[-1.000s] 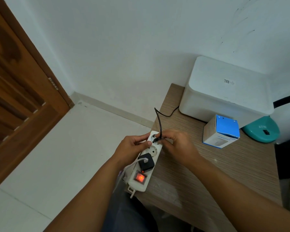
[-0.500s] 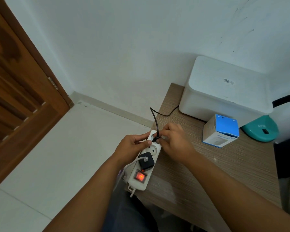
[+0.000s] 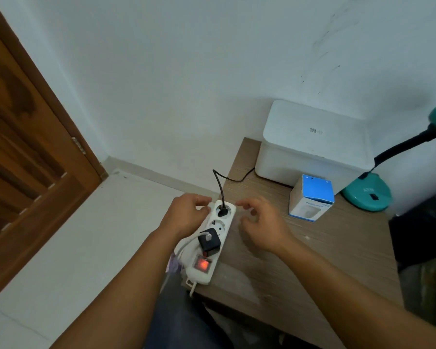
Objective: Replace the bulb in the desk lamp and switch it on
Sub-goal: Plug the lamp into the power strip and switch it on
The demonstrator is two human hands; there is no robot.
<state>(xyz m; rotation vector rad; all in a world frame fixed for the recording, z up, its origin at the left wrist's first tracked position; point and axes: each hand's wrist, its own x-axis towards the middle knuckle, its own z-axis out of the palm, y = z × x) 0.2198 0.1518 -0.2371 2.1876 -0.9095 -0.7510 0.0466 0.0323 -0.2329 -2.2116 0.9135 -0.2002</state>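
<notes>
Head view: the left hand rests against the left side of the white power strip, fingers loosely curled and holding nothing; the right hand hovers just right of the strip, fingers relaxed and spread, empty; between the two hands the black plug sits in the strip's far socket, its cord rising away; the strip's switch glows red, nearer than both hands; the bulb box and teal desk lamp stand on the worktop beyond the right fingers.

Layout: power strip at table's left edge.
My hands flank it: left, right. Plug sits in the far socket; box and lamp lie right.
</notes>
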